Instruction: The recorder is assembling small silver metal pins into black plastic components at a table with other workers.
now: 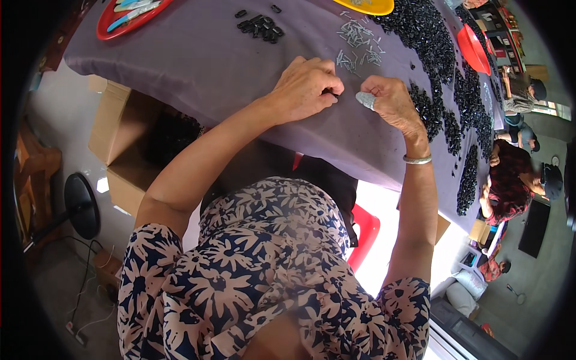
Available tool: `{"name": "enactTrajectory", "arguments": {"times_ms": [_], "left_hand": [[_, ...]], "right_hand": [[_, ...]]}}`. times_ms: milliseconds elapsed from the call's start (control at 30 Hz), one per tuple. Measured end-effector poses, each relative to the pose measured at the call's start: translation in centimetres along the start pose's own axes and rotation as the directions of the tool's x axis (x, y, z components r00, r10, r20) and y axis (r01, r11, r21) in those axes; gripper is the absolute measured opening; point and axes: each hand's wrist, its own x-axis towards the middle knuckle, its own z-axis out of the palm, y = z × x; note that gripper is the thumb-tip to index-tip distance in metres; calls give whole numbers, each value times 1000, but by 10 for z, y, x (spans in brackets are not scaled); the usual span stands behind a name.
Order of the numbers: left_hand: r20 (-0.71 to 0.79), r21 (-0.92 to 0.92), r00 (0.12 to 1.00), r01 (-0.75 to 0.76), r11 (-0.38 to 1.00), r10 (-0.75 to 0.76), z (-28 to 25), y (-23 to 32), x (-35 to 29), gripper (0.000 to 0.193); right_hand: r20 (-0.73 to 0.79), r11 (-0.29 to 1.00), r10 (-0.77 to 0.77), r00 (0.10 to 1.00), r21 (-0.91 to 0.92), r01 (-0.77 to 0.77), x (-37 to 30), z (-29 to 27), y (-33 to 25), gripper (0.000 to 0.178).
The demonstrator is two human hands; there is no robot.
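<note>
My left hand (309, 90) is closed above the table's grey-purple cloth (204, 57), pinching a small black plastic piece (333, 95). Just to its right, my right hand (391, 107) has its fingers curled in. A grey wrapping (365, 100) covers one of its digits, and whatever those fingers hold is hidden. Beyond the hands lies a loose scatter of small silvery strips (358, 37). Farther left sits a small group of black pieces (260, 27), similar to the one in my left hand.
A large spread of black pieces (423, 33) runs along the table's right side. A red tray (103, 29) with knife-like tools, a yellow dish (384, 8) and a red bowl (473, 48) stand on the cloth. Cardboard boxes (109, 123) are below left. Other people (510, 186) sit at right.
</note>
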Motion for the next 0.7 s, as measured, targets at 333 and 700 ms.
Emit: {"name": "enactTrajectory", "arguments": {"times_ms": [333,700], "left_hand": [[66,-16,993,104,994,-103,2,4,5,8],[97,14,993,67,998,-68,6,1,6,13]], "right_hand": [[-285,837,-170,943,464,291,-15,51,-7,8],[-342,949,-298,891,-8,314,-20,44,-27,16]]}}
